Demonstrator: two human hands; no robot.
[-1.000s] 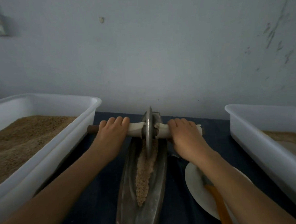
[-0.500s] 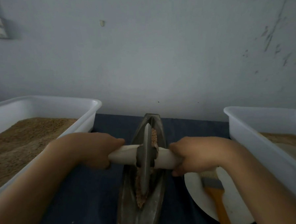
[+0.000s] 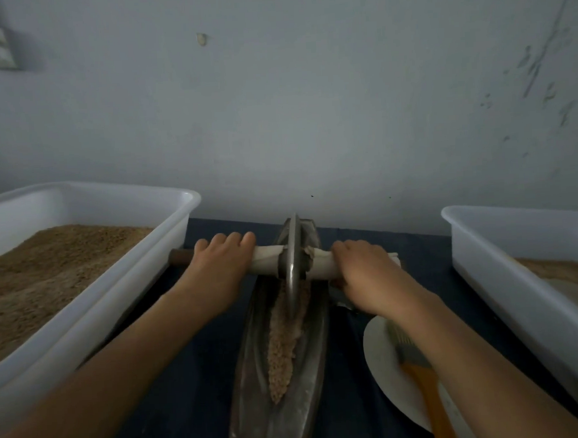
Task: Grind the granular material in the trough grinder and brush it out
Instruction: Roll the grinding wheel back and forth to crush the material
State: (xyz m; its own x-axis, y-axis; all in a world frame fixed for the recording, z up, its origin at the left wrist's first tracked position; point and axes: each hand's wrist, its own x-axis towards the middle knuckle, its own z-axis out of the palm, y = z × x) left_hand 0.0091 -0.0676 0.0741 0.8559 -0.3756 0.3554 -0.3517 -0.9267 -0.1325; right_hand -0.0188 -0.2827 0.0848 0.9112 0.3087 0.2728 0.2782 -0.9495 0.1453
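A long dark metal trough grinder (image 3: 255, 371) lies lengthwise on the dark table. Tan granular material (image 3: 282, 346) lines its groove. The metal grinding wheel (image 3: 292, 252) stands upright at the trough's far end, on a cloth-wrapped wooden axle (image 3: 266, 260). My left hand (image 3: 216, 266) grips the axle left of the wheel. My right hand (image 3: 367, 275) grips it on the right. A brush with an orange handle (image 3: 431, 395) lies on a white plate (image 3: 386, 374), partly hidden under my right forearm.
A large white tub (image 3: 124, 294) of brown granules stands at the left, close to the axle's bare end. Another white tub (image 3: 505, 288) with finer tan powder stands at the right. A grey wall rises right behind the table.
The wheel was pulled toward me to mid-trough, then pushed back to the far end. Both hands kept hold of the axle throughout.
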